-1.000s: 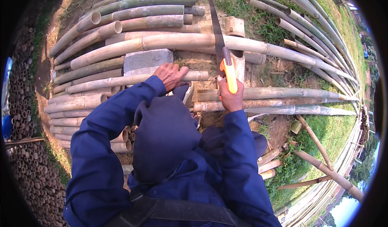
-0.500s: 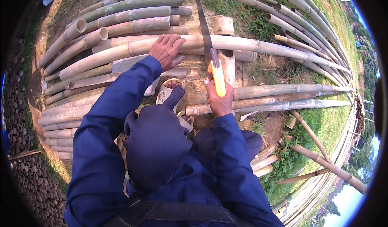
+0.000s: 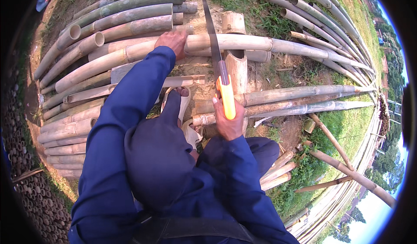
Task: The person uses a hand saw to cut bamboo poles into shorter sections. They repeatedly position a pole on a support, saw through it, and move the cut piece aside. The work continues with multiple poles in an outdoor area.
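Observation:
A long pale bamboo pole [image 3: 249, 43] lies crosswise in front of me. On it rests my left hand [image 3: 173, 41], fingers curled over the top, gripping it left of the saw. My right hand [image 3: 230, 122] is closed around the yellow-orange handle of a hand saw [image 3: 213, 35]. The saw's long dark blade crosses the pole and points away from me. Whether its teeth have cut in, I cannot tell. Beneath the pole, close to the blade, is a thick bamboo piece with an opening [image 3: 236, 72], lying lengthwise as a support.
Cut bamboo lengths [image 3: 143, 29] lie in rows on the left. More long poles [image 3: 321, 24] fan out at the far right. Several poles [image 3: 282, 97] lie right of my right hand. Propped bamboo posts [image 3: 347, 176] stand at the lower right. My sandalled foot [image 3: 184, 102] is near the support.
My right hand has drawn the saw toward me across the pole. My left hand's fingers, spread before, are now curled over the pole. The whole view has shifted slightly.

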A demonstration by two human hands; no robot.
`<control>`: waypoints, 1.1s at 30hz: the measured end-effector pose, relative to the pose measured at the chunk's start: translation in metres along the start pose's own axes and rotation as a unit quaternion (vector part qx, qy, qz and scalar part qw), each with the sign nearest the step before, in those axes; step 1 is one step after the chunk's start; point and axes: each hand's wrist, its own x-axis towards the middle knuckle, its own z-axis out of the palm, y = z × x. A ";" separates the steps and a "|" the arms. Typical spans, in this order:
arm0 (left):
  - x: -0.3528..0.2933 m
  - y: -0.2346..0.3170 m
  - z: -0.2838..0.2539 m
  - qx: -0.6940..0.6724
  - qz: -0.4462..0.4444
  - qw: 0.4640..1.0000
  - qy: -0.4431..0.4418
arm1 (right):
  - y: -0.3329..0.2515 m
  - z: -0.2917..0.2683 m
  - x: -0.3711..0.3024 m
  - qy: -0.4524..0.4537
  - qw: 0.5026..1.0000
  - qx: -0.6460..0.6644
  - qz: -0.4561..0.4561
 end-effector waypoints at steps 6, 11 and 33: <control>-0.003 -0.002 0.004 -0.006 -0.007 1.000 0.024 | -0.045 -0.072 -0.151 -0.043 0.991 -0.072 0.108; -0.003 0.000 0.009 -0.010 -0.011 0.999 0.030 | -0.010 -0.033 -0.061 -0.014 0.997 -0.023 0.068; -0.003 0.002 -0.004 -0.014 0.005 1.000 0.011 | 0.007 -0.008 -0.003 -0.014 1.000 -0.001 -0.001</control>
